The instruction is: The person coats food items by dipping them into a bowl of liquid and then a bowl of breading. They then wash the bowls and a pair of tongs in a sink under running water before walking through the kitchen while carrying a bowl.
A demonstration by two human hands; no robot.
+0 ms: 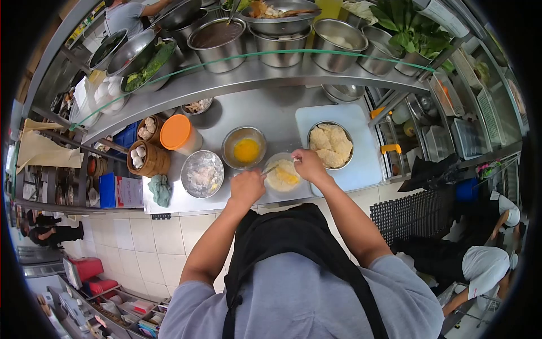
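Note:
My left hand (248, 187) is closed round a thin metal utensil (271, 169), whose kind I cannot make out. Its end reaches over a bowl (271, 183) holding pale crumbs and a yellow, egg-coated piece (288, 178). At that bowl's upper right rim, the fingers of my right hand (310, 165) are pinched together; whether they grip the rim or something small is hidden. Just behind stands a steel bowl (228, 141) of beaten egg (247, 150). A steel bowl with white flour (203, 175) lies left of my left hand. Breaded pieces (331, 145) fill a round container to the right.
A light blue cutting board (367, 169) lies under the breaded pieces. Left are an orange-lidded tub (179, 133), bamboo steamers (153, 162) and a crumpled cloth (160, 190). A steel shelf (254, 82) with pots runs above the counter. Other people work at lower right.

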